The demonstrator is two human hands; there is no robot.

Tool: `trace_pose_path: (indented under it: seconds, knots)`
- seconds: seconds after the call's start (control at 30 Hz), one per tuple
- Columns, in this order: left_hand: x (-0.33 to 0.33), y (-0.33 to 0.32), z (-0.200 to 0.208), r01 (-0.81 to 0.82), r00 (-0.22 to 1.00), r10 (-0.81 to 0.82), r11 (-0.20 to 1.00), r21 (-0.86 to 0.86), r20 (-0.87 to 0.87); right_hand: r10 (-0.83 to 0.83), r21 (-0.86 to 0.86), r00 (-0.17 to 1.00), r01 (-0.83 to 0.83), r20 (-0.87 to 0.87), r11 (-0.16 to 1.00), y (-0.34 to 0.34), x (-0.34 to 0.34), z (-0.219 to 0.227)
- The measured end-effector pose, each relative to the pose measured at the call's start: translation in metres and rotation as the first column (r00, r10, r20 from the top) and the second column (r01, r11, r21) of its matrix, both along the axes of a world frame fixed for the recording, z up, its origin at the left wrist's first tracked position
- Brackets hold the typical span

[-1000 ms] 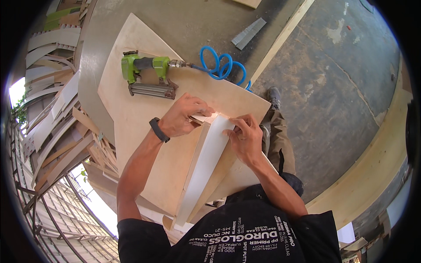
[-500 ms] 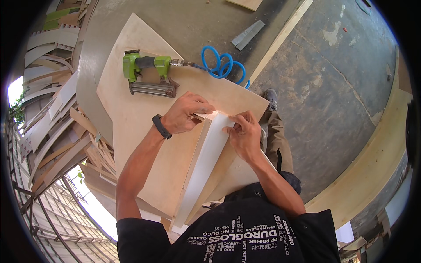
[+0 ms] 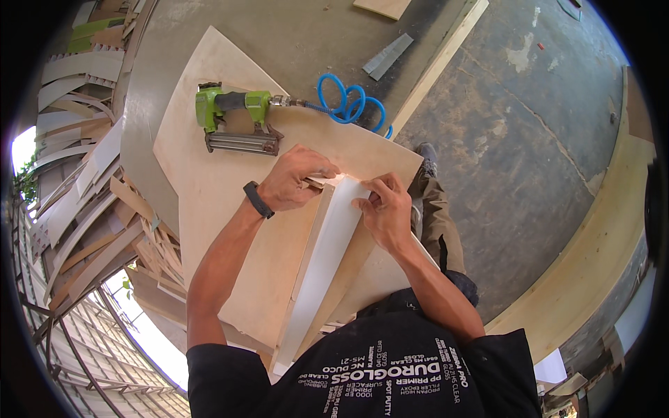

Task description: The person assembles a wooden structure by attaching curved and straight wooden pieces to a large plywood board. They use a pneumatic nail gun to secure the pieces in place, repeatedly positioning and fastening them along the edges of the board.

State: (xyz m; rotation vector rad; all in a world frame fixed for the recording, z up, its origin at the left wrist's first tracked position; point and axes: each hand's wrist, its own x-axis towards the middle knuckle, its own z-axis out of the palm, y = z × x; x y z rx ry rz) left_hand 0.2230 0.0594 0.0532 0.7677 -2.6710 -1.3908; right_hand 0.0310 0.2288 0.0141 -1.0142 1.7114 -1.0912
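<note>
A long white-faced strip (image 3: 322,268) runs from my torso out to its far end between my hands. My left hand (image 3: 296,180) is closed on a small flat wood piece (image 3: 317,182) at that far end, its wrist wearing a dark band. On the strip's right edge, near the same end, the bent fingers of my right hand (image 3: 385,209) pinch the board. Along the strip's left side lies a narrow wooden edge (image 3: 311,244). Beyond my left hand, a green nail gun (image 3: 237,118) rests on its side on the pale plywood panel (image 3: 216,188), touched by neither hand.
A coiled blue air hose (image 3: 355,104) leads from the nail gun over the panel's far edge. A grey offcut (image 3: 388,57) and a long timber (image 3: 439,70) lie beyond. Stacked curved wood pieces (image 3: 90,174) crowd the left. My leg (image 3: 435,216) stands right of the panel.
The view has shifted slightly. Both hands keep nearly the same grip at the strip's far end, and the nail gun has not moved on the panel.
</note>
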Motion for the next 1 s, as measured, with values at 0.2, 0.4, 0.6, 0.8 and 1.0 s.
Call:
trace_pose_path:
  seconds: [0.2,0.4,0.6,0.8,1.0]
  knots:
    - [-0.002,-0.001,0.003,0.010,1.000,-0.010,1.000,0.008,0.009,-0.015,0.011,1.000,0.015,0.019,1.000,0.001,0.002,-0.001]
    - [-0.004,-0.002,0.002,0.016,0.998,-0.018,0.999,-0.028,-0.063,-0.019,0.034,1.000,0.019,0.005,0.999,0.000,0.002,-0.001]
    - [-0.005,-0.003,0.006,0.018,0.999,-0.018,1.000,0.006,-0.031,-0.021,0.043,0.999,0.020,0.025,0.999,0.001,0.003,-0.002]
    - [-0.011,-0.003,0.020,0.028,1.000,-0.028,0.999,0.034,-0.006,-0.032,0.032,0.999,0.033,-0.014,0.999,0.001,0.004,-0.003]
    - [-0.012,-0.001,0.021,0.025,1.000,-0.024,1.000,-0.015,0.019,-0.028,0.023,1.000,0.028,-0.008,0.999,0.000,0.003,-0.001]
